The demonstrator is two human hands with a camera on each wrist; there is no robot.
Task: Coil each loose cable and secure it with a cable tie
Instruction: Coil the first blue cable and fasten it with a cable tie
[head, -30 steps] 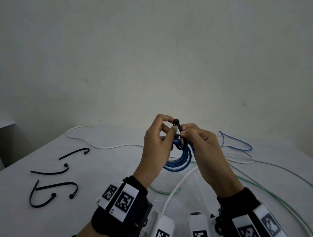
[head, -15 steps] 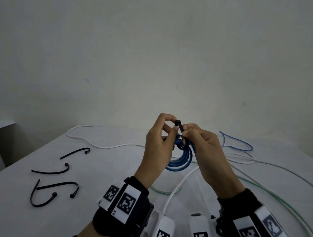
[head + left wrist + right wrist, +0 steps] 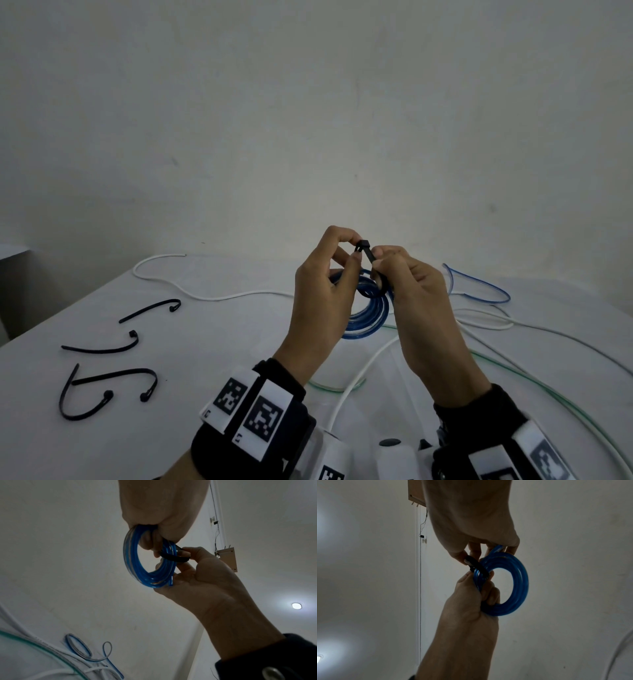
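Note:
A blue cable coil (image 3: 371,310) hangs in the air between both hands above the white table (image 3: 212,359). A black cable tie (image 3: 363,246) loops round the coil's top. My left hand (image 3: 356,255) pinches the tie just under its head with thumb and forefinger, and its lower fingers curl through the coil (image 3: 150,561). My right hand (image 3: 378,263) pinches the tie's strap close beside it. In the wrist views the tie (image 3: 173,558) (image 3: 478,567) crosses the coil (image 3: 511,586) as a dark band.
Several spare black cable ties (image 3: 102,347) lie on the table's left. Loose white cable (image 3: 205,295), a blue cable (image 3: 479,286) and a green cable (image 3: 555,397) trail over the middle and right. A plain wall stands just behind.
Both hands and the coil have drifted slightly right. A short length of the tie's strap now shows between its head and my right fingers.

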